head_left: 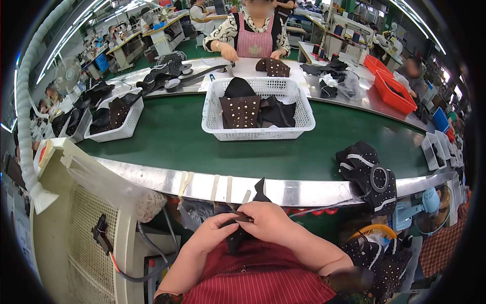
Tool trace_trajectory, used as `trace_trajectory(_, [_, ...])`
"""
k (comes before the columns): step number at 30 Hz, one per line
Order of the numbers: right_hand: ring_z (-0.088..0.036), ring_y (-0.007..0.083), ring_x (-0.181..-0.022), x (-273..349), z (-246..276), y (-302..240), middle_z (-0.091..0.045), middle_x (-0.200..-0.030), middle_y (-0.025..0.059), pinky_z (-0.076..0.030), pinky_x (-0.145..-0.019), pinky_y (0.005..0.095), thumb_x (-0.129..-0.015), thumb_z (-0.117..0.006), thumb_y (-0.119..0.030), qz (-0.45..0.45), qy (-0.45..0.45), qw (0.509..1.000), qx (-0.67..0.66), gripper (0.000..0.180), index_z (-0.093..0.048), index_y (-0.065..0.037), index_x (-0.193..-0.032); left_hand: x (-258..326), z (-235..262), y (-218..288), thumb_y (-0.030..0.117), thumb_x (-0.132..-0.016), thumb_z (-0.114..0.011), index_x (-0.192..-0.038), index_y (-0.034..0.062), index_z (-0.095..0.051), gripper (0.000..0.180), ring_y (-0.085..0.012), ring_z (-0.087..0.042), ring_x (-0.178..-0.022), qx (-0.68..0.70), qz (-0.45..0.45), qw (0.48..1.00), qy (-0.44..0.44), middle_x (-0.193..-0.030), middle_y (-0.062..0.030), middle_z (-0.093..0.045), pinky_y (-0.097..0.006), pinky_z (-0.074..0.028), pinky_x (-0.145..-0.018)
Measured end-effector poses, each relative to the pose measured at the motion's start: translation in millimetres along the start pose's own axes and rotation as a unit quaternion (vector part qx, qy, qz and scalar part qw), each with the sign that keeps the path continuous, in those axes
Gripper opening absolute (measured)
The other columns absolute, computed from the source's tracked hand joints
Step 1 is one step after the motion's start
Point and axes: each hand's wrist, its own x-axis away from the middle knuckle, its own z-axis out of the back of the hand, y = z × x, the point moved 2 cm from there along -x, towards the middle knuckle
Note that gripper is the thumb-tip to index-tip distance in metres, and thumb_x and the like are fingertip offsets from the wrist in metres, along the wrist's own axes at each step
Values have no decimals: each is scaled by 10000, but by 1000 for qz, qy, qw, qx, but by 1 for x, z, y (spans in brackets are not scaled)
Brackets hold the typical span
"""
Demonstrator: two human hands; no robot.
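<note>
In front of my red striped apron, my left hand (216, 232) and my right hand (266, 220) meet over a dark leather-like piece (260, 191). Both hands are closed, pinching a folded brown edge of it between thumbs and fingers. One pointed black end sticks up beyond my right hand, and another part hangs down below my fingers. The rest of the piece is hidden behind my hands. Beyond it, on the green belt, stands a white plastic basket (258, 136) with studded brown and black pieces (240, 112) inside.
The belt's metal edge (298, 191) runs just beyond my hands. White-dotted dark pieces (369, 175) drape over it at right. Another white basket (119, 129) stands at left. Across the belt, a person in a pink checked apron (254, 43) handles pieces. A blue fan (430, 200) stands right.
</note>
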Motion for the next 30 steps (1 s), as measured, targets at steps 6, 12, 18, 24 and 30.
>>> trace_trajectory(6, [-617,325,-772,-4,-3,9,-628,-822,131,-489,-669,414,-791,-602,-178,0,37,999,35,168,-611,-46,-895,-20,10,-20,97,-910,-572,-1153,-21,-578,270,-156,-576,-1017,117,19,993,-6,-1110,-84,-618,-295,-453,-906])
trace_trajectory(12, [-614,342,-754,-23,-3,23,-624,-775,152,-486,-661,434,-794,-595,-193,-49,39,996,55,165,-578,-31,-814,-44,20,-35,129,-922,-569,-1132,-7,-589,252,-165,-603,-968,215,38,976,-7,-1068,-85,-635,-309,-479,-872])
trace_trajectory(18, [-614,338,-760,-27,-12,39,-628,-801,151,-485,-669,406,-815,-603,-225,-71,24,997,37,205,-607,-29,-873,-50,24,-44,157,-924,-573,-1129,5,-594,256,-160,-617,-934,242,76,967,21,-1047,-75,-646,-309,-495,-841])
trace_trajectory(24, [-632,336,-771,-39,-13,47,-650,-816,153,-501,-684,411,-814,-616,-235,-87,36,995,-13,238,-610,-42,-953,-55,28,-33,177,-921,-573,-1116,-12,-586,272,-168,-624,-915,174,80,976,107,-1030,-91,-644,-303,-499,-816])
trace_trajectory(30, [-621,337,-796,-39,-6,45,-633,-825,150,-492,-705,415,-822,-611,-219,-86,60,994,-39,203,-622,-58,-945,-52,25,-21,160,-954,-497,-1219,-36,-532,331,-195,-595,-1012,152,16,977,152,-1129,-124,-608,-320,-490,-868])
